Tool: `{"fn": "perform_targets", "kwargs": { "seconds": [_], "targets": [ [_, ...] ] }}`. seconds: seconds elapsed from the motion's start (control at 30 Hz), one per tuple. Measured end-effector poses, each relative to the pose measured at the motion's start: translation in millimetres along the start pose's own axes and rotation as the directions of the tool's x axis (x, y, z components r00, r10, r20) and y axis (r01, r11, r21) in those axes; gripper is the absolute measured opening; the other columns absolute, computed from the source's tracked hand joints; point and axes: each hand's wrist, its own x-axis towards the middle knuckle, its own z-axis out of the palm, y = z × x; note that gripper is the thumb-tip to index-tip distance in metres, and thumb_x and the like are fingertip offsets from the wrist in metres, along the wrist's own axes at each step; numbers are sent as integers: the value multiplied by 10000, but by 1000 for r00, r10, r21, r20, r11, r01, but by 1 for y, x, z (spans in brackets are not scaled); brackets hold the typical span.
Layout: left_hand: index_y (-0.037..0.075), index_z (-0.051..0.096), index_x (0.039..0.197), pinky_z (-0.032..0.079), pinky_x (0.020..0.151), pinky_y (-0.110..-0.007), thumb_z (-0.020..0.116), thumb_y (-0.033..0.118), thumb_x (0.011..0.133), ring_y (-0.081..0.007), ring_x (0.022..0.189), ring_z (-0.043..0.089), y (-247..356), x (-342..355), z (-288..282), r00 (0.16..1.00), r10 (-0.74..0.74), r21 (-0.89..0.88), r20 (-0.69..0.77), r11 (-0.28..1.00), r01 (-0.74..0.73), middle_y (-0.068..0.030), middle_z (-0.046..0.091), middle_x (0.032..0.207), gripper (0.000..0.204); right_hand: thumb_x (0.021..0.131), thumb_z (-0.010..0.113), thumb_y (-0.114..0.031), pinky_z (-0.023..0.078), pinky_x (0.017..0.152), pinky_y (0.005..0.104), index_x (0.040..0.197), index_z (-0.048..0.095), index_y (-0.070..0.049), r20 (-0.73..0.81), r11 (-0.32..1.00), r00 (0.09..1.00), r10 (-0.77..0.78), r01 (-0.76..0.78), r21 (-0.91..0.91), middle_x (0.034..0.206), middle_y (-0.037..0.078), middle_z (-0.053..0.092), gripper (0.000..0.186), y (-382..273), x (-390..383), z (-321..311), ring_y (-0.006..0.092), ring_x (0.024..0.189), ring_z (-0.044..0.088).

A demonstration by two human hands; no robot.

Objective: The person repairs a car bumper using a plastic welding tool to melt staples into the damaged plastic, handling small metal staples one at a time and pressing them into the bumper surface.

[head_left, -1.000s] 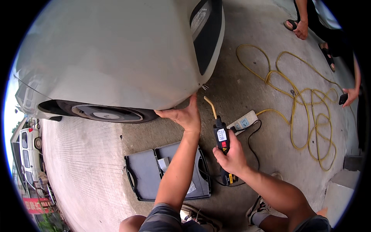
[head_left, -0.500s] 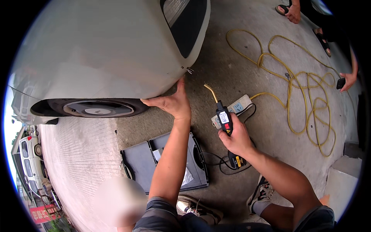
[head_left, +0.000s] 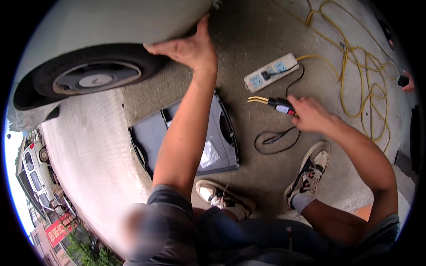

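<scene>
Right hand (head_left: 313,114) wraps the black handheld tool (head_left: 281,107), out over the floor (head_left: 242,126) near the power strip (head_left: 277,68). I judge it light, its body stiff; I'd hold only that, sparing the bent brass-coloured prongs (head_left: 261,98). Left hand (head_left: 194,52) splays against the lower edge of the car (head_left: 120,22); gripping or bracing, I cannot tell. An open grey case (head_left: 150,126) contains a plastic bag (head_left: 209,155).

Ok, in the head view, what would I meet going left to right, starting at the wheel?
Car wheel → left hand → black two-pronged tool → right hand gripping it → small dark object in a bystander's hand.
</scene>
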Motion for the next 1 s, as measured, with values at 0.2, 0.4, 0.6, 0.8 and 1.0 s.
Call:
{"fn": "perform_targets", "kwargs": {
  "seconds": [0.2, 0.4, 0.6, 0.8, 1.0],
  "targets": [
    [-101, 145, 1401, 301, 1090, -491, 941, 323, 539, -435, 1270, 350, 3, -1, 6, 992, 16, 220, -129, 975, 13, -290, 302, 1366, 1248, 761, 622, -96, 508, 821, 388, 1066, 489, 6, -76, 910, 997, 15, -45, -413, 981, 185, 599, 348, 0, -8, 12, 321, 956, 593],
    [-112, 100, 1389, 306, 1085, -480, 931, 270, 563, -428, 1256, 361, 6, 0, 5, 995, 29, 243, -99, 970, -4, -294, 288, 1350, 1232, 715, 604, -25, 562, 750, 384, 1003, 540, -63, -251, 883, 847, -468, 458, -101, 1043, 105, 530, 297, -115, 14, 54, 278, 1041, 555],
    [-116, 26, 1382, 294, 1087, -476, 893, 205, 630, -450, 1271, 335, 9, -1, -8, 999, 30, 179, 44, 983, -38, -341, 241, 1355, 1192, 898, 501, -157, 509, 892, 431, 1062, 620, -77, -130, 769, 771, -623, 635, 78, 1139, 119, 577, 218, -256, 83, 159, 284, 1131, 546],
    [-114, -31, 1364, 270, 1091, -460, 841, 151, 690, -455, 1280, 319, 13, 0, -23, 982, -25, 94, 187, 996, 7, -357, 227, 1349, 1133, 850, 547, -155, 523, 840, 370, 946, 677, -74, -157, 830, 818, -553, 557, -20, 1066, 81, 588, 181, -275, 108, 215, 247, 1050, 561],
    [-110, -47, 1357, 260, 1088, -464, 811, 146, 713, -451, 1268, 318, 13, 3, -25, 980, 4, 57, 198, 998, -16, -353, 237, 1335, 1102, 854, 534, -158, 539, 788, 338, 902, 666, -67, -268, 801, 762, -589, 594, -71, 1036, 76, 579, 167, -259, 105, 229, 225, 1067, 535]
  ]
}}
